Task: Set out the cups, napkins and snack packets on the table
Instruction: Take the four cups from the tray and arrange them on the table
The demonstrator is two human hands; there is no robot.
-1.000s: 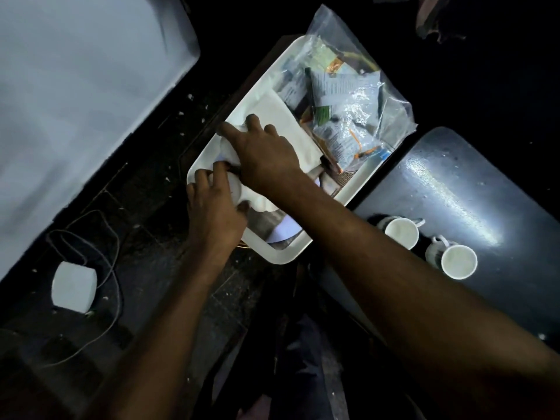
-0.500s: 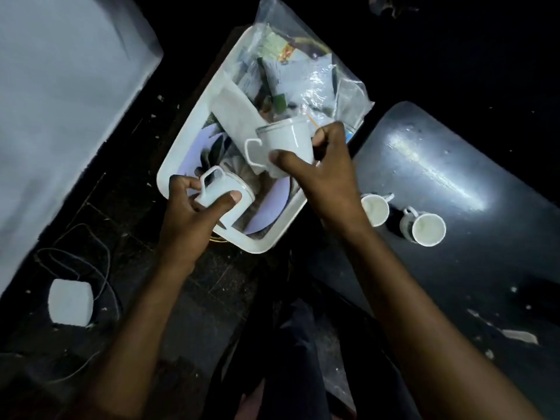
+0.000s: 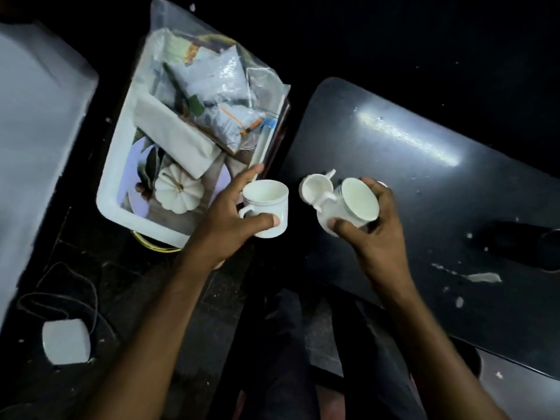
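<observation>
Left hand [image 3: 224, 225]: fingers [image 3: 263, 221] wrapped round left cup [image 3: 268, 204], mid-air between tray [image 3: 112, 189] and surface [image 3: 424, 183]. Right hand [image 3: 375, 234] grips right cup [image 3: 354, 204], tilted, over the surface's 9 o'clock end, beside 1 set-down cup [image 3: 313, 187]. Napkins [image 3: 175, 137], snack packets [image 3: 212, 92] in tray at 11 o'clock: not started.

Dark table [image 3: 454, 207] — one white cup [image 3: 313, 187]

No wording reads clearly for you here. The silver-grey printed snack packets [image 3: 209, 77], inside the clear plastic bag [image 3: 266, 86], carry green and orange markings, but blur leaves their print illegible. The white ceramic cups [image 3: 266, 204] bear only a thin dark band, not lettering.
</observation>
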